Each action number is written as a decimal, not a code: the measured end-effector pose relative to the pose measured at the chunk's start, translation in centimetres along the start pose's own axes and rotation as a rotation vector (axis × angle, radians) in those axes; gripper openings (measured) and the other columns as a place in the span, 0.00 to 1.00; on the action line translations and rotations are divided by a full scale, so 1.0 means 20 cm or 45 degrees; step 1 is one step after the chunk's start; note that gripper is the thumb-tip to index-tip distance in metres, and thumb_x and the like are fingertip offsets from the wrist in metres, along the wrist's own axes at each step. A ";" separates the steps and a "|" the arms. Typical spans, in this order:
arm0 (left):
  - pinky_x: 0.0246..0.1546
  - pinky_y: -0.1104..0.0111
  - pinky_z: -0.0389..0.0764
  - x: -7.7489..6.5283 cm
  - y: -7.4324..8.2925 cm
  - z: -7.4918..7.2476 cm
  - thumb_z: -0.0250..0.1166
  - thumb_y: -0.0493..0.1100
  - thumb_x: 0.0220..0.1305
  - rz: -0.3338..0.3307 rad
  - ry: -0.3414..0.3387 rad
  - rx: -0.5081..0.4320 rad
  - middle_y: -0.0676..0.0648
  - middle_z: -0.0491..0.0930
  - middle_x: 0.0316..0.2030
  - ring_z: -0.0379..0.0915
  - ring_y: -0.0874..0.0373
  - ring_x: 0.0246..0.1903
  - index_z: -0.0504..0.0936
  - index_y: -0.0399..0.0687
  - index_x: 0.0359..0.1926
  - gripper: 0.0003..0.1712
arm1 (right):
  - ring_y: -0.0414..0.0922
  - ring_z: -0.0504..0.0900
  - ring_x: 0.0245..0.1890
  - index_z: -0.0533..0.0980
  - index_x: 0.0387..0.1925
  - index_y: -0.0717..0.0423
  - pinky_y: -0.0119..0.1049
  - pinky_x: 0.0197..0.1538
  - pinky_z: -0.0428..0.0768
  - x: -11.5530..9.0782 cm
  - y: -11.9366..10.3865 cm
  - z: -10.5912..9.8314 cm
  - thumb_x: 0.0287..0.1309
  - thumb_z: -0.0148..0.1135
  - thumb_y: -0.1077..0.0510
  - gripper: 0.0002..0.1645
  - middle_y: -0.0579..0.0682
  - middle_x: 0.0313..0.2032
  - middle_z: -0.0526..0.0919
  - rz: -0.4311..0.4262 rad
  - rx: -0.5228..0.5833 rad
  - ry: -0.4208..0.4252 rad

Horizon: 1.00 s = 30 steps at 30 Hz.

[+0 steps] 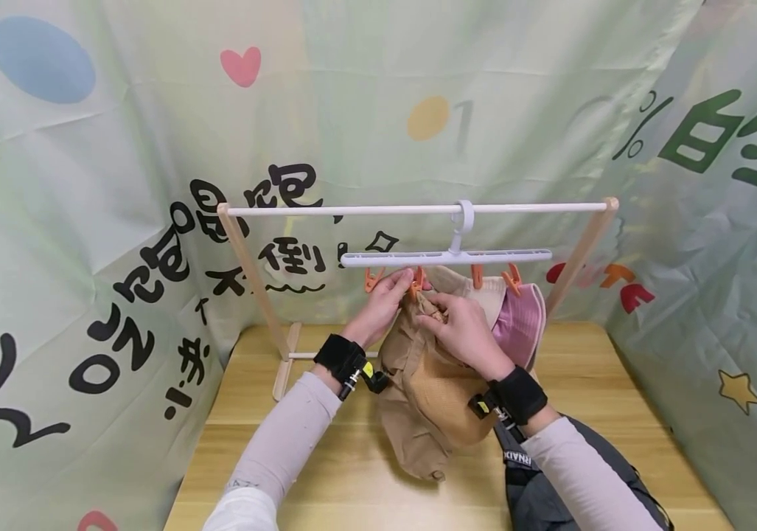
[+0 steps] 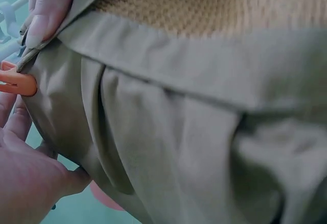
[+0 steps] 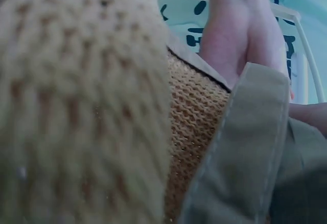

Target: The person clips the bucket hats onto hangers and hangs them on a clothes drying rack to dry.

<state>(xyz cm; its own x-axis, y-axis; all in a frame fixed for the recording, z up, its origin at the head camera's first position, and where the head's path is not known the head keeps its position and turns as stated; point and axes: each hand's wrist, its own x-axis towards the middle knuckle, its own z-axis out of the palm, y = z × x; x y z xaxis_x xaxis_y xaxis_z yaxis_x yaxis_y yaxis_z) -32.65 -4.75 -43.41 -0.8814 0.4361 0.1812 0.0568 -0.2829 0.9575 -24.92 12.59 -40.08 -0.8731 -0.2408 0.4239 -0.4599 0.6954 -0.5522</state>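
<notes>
A khaki cloth hat (image 1: 401, 420) with a tan mesh panel (image 1: 451, 398) hangs beneath a white hanger (image 1: 378, 259). My left hand (image 1: 381, 306) is up by the hanger bar, fingertips at the orange clip (image 2: 20, 82) that bites the hat's edge. In the left wrist view its fingers lie beside and behind the clip. My right hand (image 1: 464, 328) pinches gathered khaki cloth just right of and below that clip; its fingertips are at the cloth edge in the left wrist view. Mesh and a stitched khaki strap (image 3: 250, 132) fill much of the right wrist view.
The hanger hooks on a rack's white rail (image 1: 351, 211) between wooden posts. Behind the right hand hang a cream cloth piece (image 1: 489, 295) and a pink hat (image 1: 520, 321), near more orange clips (image 1: 512, 280). A dark cloth item (image 1: 550, 487) with white lettering lies on the wooden table (image 1: 325, 472).
</notes>
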 end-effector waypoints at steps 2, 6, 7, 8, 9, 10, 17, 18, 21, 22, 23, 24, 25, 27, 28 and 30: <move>0.69 0.58 0.69 0.00 -0.01 0.01 0.50 0.55 0.84 -0.007 0.016 -0.010 0.53 0.86 0.46 0.78 0.58 0.56 0.75 0.32 0.64 0.30 | 0.43 0.76 0.26 0.85 0.50 0.60 0.38 0.33 0.73 -0.02 0.00 0.01 0.60 0.77 0.56 0.19 0.51 0.34 0.87 -0.007 -0.011 0.006; 0.72 0.52 0.65 -0.01 -0.02 0.02 0.50 0.56 0.83 -0.001 0.032 -0.022 0.52 0.87 0.47 0.77 0.56 0.60 0.76 0.34 0.65 0.30 | 0.49 0.83 0.35 0.84 0.52 0.61 0.45 0.40 0.79 -0.06 0.03 0.02 0.59 0.78 0.58 0.21 0.55 0.40 0.88 -0.041 -0.030 0.020; 0.73 0.51 0.64 -0.01 -0.02 0.02 0.50 0.56 0.83 0.001 0.033 -0.022 0.51 0.88 0.48 0.77 0.55 0.60 0.76 0.35 0.66 0.30 | 0.50 0.84 0.37 0.83 0.52 0.62 0.47 0.41 0.80 -0.07 0.03 0.03 0.59 0.78 0.58 0.21 0.56 0.41 0.88 -0.046 -0.038 0.025; 0.74 0.51 0.63 -0.01 -0.02 0.03 0.50 0.56 0.83 0.003 0.035 -0.017 0.48 0.88 0.49 0.76 0.54 0.62 0.76 0.37 0.66 0.29 | 0.51 0.84 0.39 0.83 0.52 0.63 0.48 0.42 0.81 -0.08 0.04 0.04 0.59 0.78 0.59 0.22 0.57 0.42 0.88 -0.046 -0.039 0.030; 0.74 0.50 0.62 -0.01 -0.02 0.03 0.50 0.57 0.83 0.004 0.038 -0.004 0.45 0.87 0.50 0.75 0.52 0.63 0.76 0.38 0.66 0.29 | 0.52 0.85 0.40 0.83 0.53 0.63 0.49 0.43 0.81 -0.10 0.05 0.04 0.58 0.78 0.59 0.22 0.57 0.43 0.88 -0.043 -0.040 0.036; 0.75 0.50 0.61 -0.01 -0.03 0.03 0.49 0.57 0.83 0.004 0.044 0.006 0.43 0.87 0.52 0.74 0.51 0.64 0.76 0.39 0.66 0.29 | 0.53 0.86 0.40 0.83 0.53 0.63 0.50 0.43 0.82 -0.11 0.05 0.05 0.58 0.78 0.59 0.23 0.58 0.43 0.88 -0.035 -0.042 0.042; 0.79 0.45 0.54 0.00 -0.04 0.04 0.52 0.54 0.83 -0.055 0.147 -0.018 0.41 0.75 0.70 0.65 0.46 0.73 0.76 0.42 0.69 0.27 | 0.61 0.86 0.48 0.80 0.57 0.68 0.58 0.50 0.84 -0.22 0.07 0.08 0.59 0.77 0.57 0.28 0.65 0.50 0.87 0.059 -0.042 0.058; 0.79 0.45 0.54 0.00 -0.04 0.04 0.52 0.54 0.83 -0.062 0.156 -0.026 0.43 0.74 0.71 0.65 0.48 0.73 0.76 0.42 0.70 0.27 | 0.63 0.85 0.51 0.79 0.59 0.69 0.59 0.54 0.83 -0.24 0.07 0.08 0.60 0.76 0.56 0.30 0.67 0.53 0.86 0.081 -0.033 0.051; 0.78 0.44 0.54 0.00 -0.04 0.04 0.51 0.55 0.83 -0.052 0.149 -0.020 0.43 0.72 0.73 0.63 0.48 0.74 0.74 0.40 0.70 0.29 | 0.66 0.81 0.60 0.76 0.64 0.68 0.63 0.62 0.78 -0.29 0.08 0.09 0.62 0.74 0.54 0.34 0.69 0.61 0.81 0.127 -0.002 0.040; 0.78 0.44 0.54 0.00 -0.04 0.04 0.52 0.56 0.83 -0.046 0.152 -0.010 0.43 0.71 0.73 0.63 0.48 0.74 0.74 0.40 0.71 0.30 | 0.66 0.81 0.61 0.75 0.65 0.67 0.63 0.63 0.78 -0.30 0.08 0.09 0.63 0.73 0.54 0.34 0.69 0.62 0.80 0.140 0.012 0.039; 0.78 0.43 0.53 -0.01 -0.04 0.04 0.51 0.56 0.83 -0.040 0.153 -0.002 0.43 0.71 0.73 0.62 0.48 0.75 0.73 0.40 0.71 0.30 | 0.65 0.82 0.59 0.76 0.66 0.66 0.62 0.61 0.80 -0.32 0.08 0.09 0.64 0.73 0.53 0.34 0.68 0.62 0.81 0.151 0.023 0.042; 0.79 0.43 0.52 -0.01 -0.04 0.03 0.51 0.56 0.83 -0.038 0.157 0.010 0.44 0.70 0.74 0.60 0.49 0.76 0.73 0.41 0.72 0.30 | 0.63 0.83 0.57 0.76 0.65 0.64 0.60 0.59 0.81 -0.33 0.08 0.10 0.65 0.72 0.52 0.33 0.66 0.60 0.82 0.162 0.037 0.048; 0.79 0.43 0.50 -0.02 -0.05 0.03 0.51 0.57 0.83 -0.037 0.161 0.019 0.45 0.70 0.74 0.59 0.49 0.76 0.73 0.42 0.72 0.30 | 0.61 0.85 0.54 0.77 0.65 0.62 0.58 0.56 0.83 -0.35 0.09 0.10 0.66 0.72 0.51 0.32 0.64 0.58 0.84 0.175 0.049 0.055; 0.80 0.42 0.46 -0.03 -0.05 0.02 0.50 0.58 0.83 -0.034 0.160 0.037 0.48 0.68 0.75 0.56 0.50 0.78 0.72 0.47 0.74 0.30 | 0.56 0.87 0.50 0.78 0.64 0.59 0.54 0.51 0.86 -0.39 0.09 0.10 0.67 0.71 0.47 0.30 0.59 0.54 0.86 0.205 0.084 0.059; 0.80 0.41 0.45 -0.03 -0.06 0.02 0.51 0.58 0.83 -0.029 0.159 0.036 0.48 0.68 0.75 0.55 0.50 0.78 0.72 0.48 0.74 0.29 | 0.52 0.87 0.47 0.78 0.64 0.57 0.51 0.48 0.87 -0.40 0.10 0.10 0.67 0.70 0.46 0.30 0.57 0.51 0.87 0.224 0.104 0.060; 0.80 0.42 0.43 -0.04 -0.07 0.00 0.50 0.57 0.84 -0.032 0.157 0.044 0.46 0.65 0.77 0.52 0.49 0.79 0.71 0.46 0.74 0.29 | 0.48 0.87 0.44 0.78 0.63 0.55 0.46 0.45 0.88 -0.44 0.11 0.10 0.67 0.70 0.43 0.30 0.53 0.48 0.87 0.252 0.139 0.058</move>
<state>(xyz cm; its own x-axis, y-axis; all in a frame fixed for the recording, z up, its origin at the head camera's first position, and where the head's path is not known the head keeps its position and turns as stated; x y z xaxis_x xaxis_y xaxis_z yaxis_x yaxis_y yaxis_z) -31.94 -4.63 -44.90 -0.9337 0.3336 0.1299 0.0483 -0.2424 0.9690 -18.56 14.91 -46.54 -0.9411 -0.0742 0.3299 -0.2970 0.6479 -0.7014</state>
